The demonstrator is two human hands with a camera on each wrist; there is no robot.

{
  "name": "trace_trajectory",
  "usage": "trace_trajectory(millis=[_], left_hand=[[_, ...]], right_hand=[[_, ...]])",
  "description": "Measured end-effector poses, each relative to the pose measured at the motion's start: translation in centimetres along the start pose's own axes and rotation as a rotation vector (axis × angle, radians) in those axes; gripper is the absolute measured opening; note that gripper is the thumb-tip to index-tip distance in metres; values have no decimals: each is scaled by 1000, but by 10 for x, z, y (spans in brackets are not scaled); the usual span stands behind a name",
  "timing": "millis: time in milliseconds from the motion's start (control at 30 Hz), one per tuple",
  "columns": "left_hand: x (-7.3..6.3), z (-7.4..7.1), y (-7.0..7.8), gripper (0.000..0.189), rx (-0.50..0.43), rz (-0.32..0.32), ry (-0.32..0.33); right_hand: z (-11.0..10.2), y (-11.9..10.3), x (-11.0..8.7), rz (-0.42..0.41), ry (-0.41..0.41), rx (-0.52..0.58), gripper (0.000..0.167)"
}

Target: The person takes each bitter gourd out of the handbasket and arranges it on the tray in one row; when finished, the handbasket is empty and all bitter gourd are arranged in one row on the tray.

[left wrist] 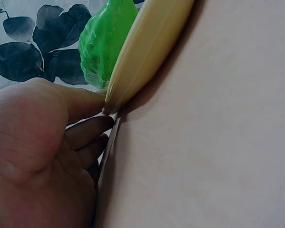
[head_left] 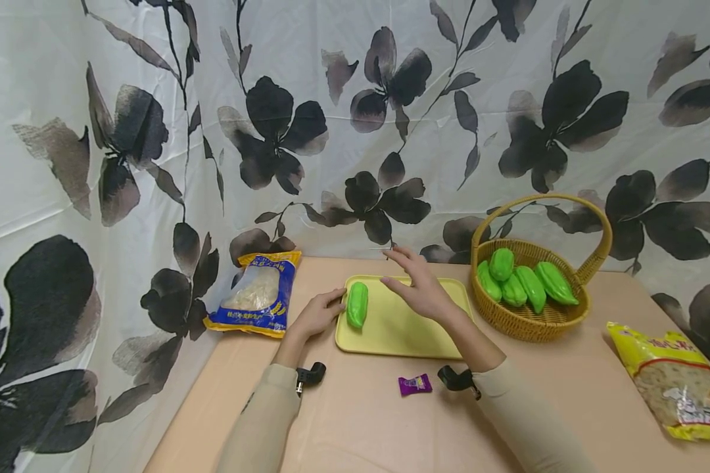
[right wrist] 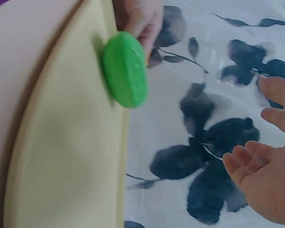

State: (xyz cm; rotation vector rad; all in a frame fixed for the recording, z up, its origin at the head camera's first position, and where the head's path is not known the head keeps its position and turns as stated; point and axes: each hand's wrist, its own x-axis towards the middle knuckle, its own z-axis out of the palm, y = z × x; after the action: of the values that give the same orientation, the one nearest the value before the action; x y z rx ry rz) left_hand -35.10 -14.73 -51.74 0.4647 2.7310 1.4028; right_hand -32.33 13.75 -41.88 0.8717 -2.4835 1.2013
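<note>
A pale yellow tray (head_left: 402, 338) lies on the table, with a glossy green ridged toy fruit or vegetable (head_left: 357, 306) at its left end. I cannot tell its exact kind. My left hand (head_left: 318, 315) grips the tray's left rim; in the left wrist view the thumb (left wrist: 87, 104) meets the rim and the fingers curl below it. Over the right part of the tray hovers my right hand (head_left: 423, 289), fingers spread and holding nothing. The same green piece (right wrist: 125, 71) shows in the right wrist view, apart from the right hand (right wrist: 268, 166).
A handled wicker basket (head_left: 532, 332) with several similar green pieces (head_left: 530, 288) stands right of the tray. A blue-and-yellow bag (head_left: 254, 292) lies at the left, a yellow snack bag (head_left: 677, 384) at the right. In front is a small purple packet (head_left: 415, 385). Floral cloth (head_left: 343, 144) hangs behind.
</note>
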Motion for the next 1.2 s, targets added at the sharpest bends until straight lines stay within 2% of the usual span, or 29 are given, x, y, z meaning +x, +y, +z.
trace_trajectory(millis=[200,567,867,1200], left_hand=[[0,0,-1,50,8,-1,0],[0,1,-1,50,9,-6,0],[-1,0,1,50,18,-4,8],[-1,1,2,50,8,-4,11]], right_hand=[[-20,-5,-12,-51,100,-48,60],[-38,-7,-27,-150,249,-106,59],[-59,11,-30,-108,337,-94,56],[-96,51,-44,58,447,-82,47]])
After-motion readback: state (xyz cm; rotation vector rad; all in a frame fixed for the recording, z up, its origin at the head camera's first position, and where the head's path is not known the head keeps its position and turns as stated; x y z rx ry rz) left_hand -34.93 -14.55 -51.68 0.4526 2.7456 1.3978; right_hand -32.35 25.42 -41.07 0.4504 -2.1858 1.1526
